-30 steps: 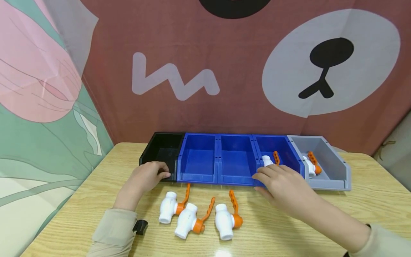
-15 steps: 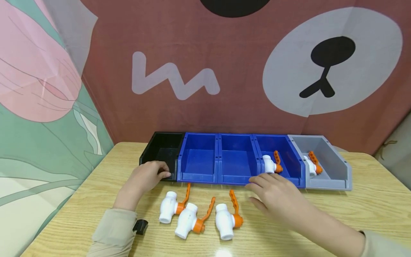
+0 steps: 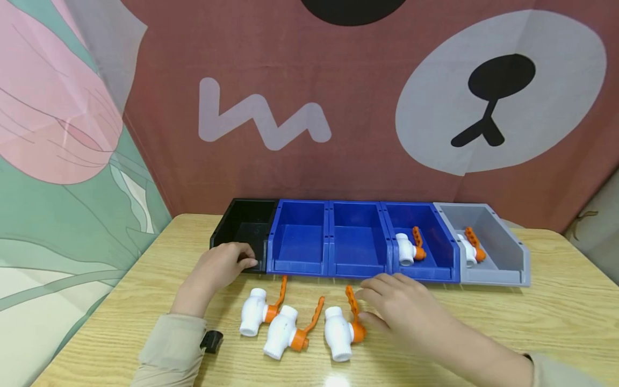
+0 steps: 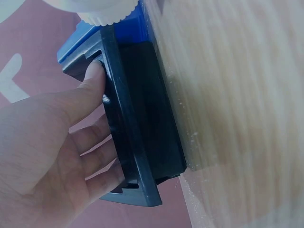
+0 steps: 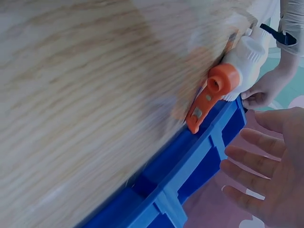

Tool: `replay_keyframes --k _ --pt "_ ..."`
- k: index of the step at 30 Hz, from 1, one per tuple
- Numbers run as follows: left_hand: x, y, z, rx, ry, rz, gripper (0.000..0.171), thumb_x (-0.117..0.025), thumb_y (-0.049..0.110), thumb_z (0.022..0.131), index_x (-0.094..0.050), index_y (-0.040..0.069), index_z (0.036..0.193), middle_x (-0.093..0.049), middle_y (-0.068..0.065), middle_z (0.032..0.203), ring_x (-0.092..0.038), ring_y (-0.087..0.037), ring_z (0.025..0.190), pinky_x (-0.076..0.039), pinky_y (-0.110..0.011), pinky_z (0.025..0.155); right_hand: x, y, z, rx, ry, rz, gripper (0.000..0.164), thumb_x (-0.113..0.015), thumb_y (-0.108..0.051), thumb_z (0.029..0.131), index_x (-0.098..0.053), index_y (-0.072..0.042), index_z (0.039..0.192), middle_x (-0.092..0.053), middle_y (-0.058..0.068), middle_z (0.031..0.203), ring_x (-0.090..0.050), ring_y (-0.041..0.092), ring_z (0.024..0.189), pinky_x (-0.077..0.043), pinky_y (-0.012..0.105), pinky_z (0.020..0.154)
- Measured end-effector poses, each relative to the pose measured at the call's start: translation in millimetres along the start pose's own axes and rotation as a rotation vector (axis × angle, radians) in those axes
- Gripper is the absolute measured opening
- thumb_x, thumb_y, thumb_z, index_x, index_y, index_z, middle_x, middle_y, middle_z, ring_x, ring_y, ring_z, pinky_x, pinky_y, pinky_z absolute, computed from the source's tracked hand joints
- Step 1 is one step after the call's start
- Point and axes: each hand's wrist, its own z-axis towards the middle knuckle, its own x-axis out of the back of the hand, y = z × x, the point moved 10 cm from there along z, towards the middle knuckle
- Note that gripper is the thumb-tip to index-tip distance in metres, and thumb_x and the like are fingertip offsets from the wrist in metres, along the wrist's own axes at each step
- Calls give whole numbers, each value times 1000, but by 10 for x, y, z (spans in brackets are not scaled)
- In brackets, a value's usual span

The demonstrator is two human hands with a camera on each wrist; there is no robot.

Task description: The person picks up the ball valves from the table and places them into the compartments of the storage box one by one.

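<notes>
My left hand (image 3: 220, 267) holds the front rim of the black bin (image 3: 249, 211); in the left wrist view the thumb lies on the lip and the fingers reach behind it. Three white ball valves with orange lever handles lie on the table: a left one (image 3: 253, 313), a middle one (image 3: 281, 333) and a right one (image 3: 337, 334). My right hand (image 3: 406, 312) is just right of the right valve, fingers loosely spread, holding nothing. The right wrist view shows this open palm beside a valve's orange handle (image 5: 204, 107).
Left to right behind the valves stand the black bin, three blue bins (image 3: 303, 267) and a grey bin (image 3: 493, 278). One valve (image 3: 405, 250) lies in the right blue bin, another (image 3: 468, 251) in the grey bin. A printed cloth (image 3: 358, 107) hangs behind the wooden table (image 3: 159, 269).
My right hand has moved left and toward me, from the front of the right blue bin to beside the right valve, uncovering the valve in that bin. The left hand stays in place.
</notes>
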Motion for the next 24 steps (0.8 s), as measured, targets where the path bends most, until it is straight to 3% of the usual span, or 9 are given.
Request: replay_keyframes --k 14,24 --pt "-5 -1 8 3 -1 -1 10 -70 24 94 -73 15 96 -67 4 87 -58 -15 76 -52 -42 75 -9 -160 50 29 4 63 23 -79 -29 84 -72 -16 102 -69 -3 106 -64 17 100 -54 39 83" --pt "-7 1 18 6 -3 -2 10 -70 23 94 -73 15 95 -67 3 87 -57 -16 76 -52 -42 76 -154 -234 64 -4 -139 78 39 -71 -46 89 -71 -16 113 -68 0 116 -62 25 112 -50 50 94"
